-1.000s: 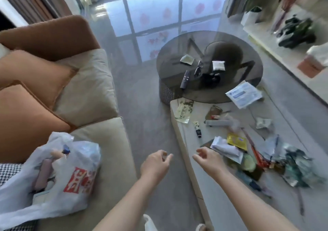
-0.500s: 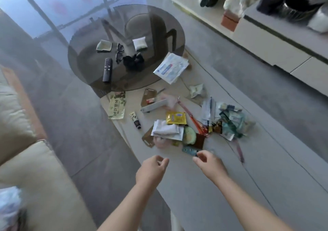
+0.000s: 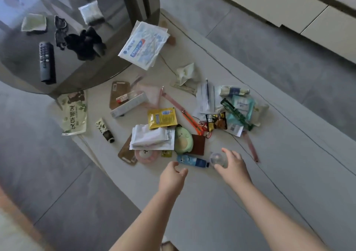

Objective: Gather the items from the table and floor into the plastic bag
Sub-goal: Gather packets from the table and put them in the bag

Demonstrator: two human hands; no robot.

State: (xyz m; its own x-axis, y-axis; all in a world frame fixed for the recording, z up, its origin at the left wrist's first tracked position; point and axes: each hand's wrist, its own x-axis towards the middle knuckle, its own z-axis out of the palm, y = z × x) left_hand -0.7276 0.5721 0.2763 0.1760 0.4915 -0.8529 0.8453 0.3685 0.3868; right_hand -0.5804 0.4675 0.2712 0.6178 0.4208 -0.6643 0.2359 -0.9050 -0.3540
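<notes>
Several small items lie scattered on a pale low table (image 3: 269, 173): a yellow sachet (image 3: 162, 118), white packets (image 3: 150, 137), an avocado plush (image 3: 183, 140), a blue tube (image 3: 192, 161) and a small clear round lid (image 3: 218, 158). My right hand (image 3: 233, 167) hovers open over the clear lid, fingers spread around it. Just left of the blue tube's end, my left hand (image 3: 172, 176) is open and holds nothing. The plastic bag is out of view.
A round dark glass table (image 3: 119, 65) overlaps the far end, carrying a remote (image 3: 47, 62), sunglasses, a black cloth and packets. A large white pouch (image 3: 143, 44) lies at its edge. Grey tiled floor surrounds the table; a cream cabinet (image 3: 289, 6) runs at top right.
The view has swung right and down from the sofa and bag to the low table. Both hands have reached forward to the near edge of the pile and opened.
</notes>
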